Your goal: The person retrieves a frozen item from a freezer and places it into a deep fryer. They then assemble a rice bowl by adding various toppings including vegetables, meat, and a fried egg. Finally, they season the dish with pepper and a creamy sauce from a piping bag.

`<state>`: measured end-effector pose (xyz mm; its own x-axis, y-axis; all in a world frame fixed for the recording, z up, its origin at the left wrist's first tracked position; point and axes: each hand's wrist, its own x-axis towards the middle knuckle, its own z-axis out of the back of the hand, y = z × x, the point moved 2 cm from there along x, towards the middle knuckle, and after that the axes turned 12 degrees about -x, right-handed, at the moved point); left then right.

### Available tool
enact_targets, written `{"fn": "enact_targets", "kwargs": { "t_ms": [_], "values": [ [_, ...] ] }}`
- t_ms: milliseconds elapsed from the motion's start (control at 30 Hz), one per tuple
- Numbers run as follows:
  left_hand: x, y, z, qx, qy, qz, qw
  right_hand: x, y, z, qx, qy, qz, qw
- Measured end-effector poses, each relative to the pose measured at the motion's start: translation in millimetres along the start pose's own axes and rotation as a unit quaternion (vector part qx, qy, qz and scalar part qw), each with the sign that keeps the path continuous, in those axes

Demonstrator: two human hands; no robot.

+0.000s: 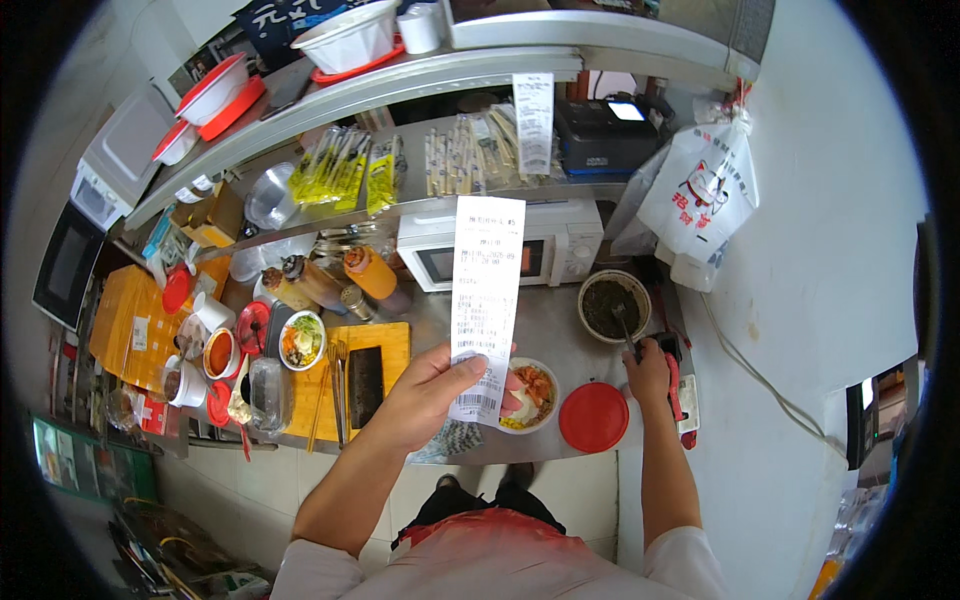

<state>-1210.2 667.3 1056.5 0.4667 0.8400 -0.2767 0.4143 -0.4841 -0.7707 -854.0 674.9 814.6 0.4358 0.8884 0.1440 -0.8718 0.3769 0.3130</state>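
Observation:
My left hand (435, 390) pinches a long printed paper receipt (487, 300) upright before me, thumb on its lower end. Behind the receipt, partly covered by it, sits a bowl of food (534, 394) with egg, corn and reddish topping. At the right, my right hand (648, 371) grips the handle of a utensil (624, 321), whose far end rests in a tub of dark, chopped contents (607, 300). A round red lid (594, 418) lies on the steel counter between the bowl and my right forearm.
A second filled bowl (303, 340) stands by a wooden cutting board (397, 345) bearing chopsticks, tongs and a dark block. Sauce bottles (371, 270) and a white microwave (577, 251) line the back. Above are wrapped chopsticks (454, 161), a printer (606, 139) and a hanging plastic bag (701, 187).

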Motion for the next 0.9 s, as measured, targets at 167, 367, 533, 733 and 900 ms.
{"fn": "enact_targets", "kwargs": {
  "t_ms": [167, 367, 533, 733, 900],
  "values": [
    [28.0, 12.4, -2.9, -0.004, -0.021, 0.032, 0.999, 16.7, -6.6, -40.5, 0.097, 0.11, -0.114, 0.983],
    [68.0, 37.0, 17.6, 0.006, -0.041, 0.058, 0.997, 27.3, -2.1, -66.8, 0.126, 0.115, -0.178, 0.969],
    [123.3, 77.0, 47.4, 0.039, -0.053, 0.093, 0.993, 35.1, -21.9, -90.9, 0.144, 0.087, -0.174, 0.97],
    [211.0, 156.2, 82.6, 0.059, -0.083, 0.112, 0.989, 61.7, -10.9, -41.8, -0.033, 0.118, -0.114, 0.986],
    [259.3, 199.4, 71.8, 0.103, -0.118, 0.107, 0.982, 71.2, -1.5, -36.2, -0.16, 0.073, -0.048, 0.983]
  ]
}}
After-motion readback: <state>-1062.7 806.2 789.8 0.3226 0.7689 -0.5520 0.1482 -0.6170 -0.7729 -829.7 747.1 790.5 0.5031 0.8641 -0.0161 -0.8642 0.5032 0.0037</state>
